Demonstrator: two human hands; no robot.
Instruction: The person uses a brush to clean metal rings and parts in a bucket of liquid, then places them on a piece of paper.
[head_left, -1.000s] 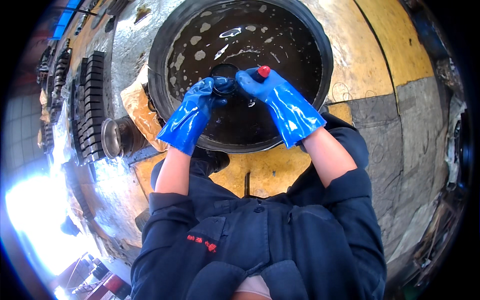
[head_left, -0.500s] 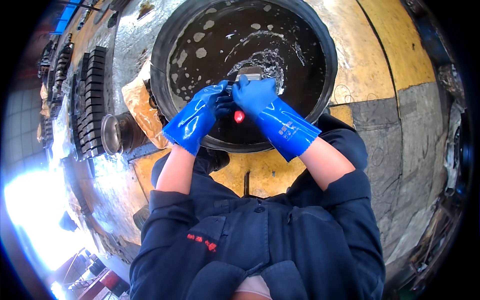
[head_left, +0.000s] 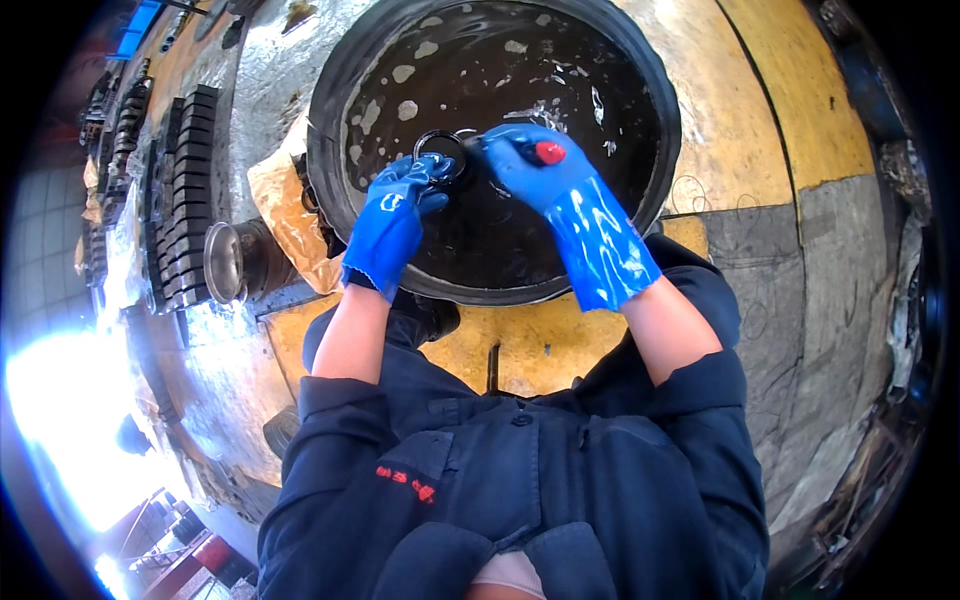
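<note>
Swung up and rightward since the earlier frame, the red-tipped tool [head_left: 549, 152] is clasped in the right hand [head_left: 530, 175]. The left hand [head_left: 405, 185] grips a dark ring-shaped part [head_left: 459, 160] above the black round tub [head_left: 328, 140]. Scrubbing seems the present step; the next stroke calls for steady holding. Inside the tub is dark liquid [head_left: 600, 210] with pale patches [head_left: 408, 110].
</note>
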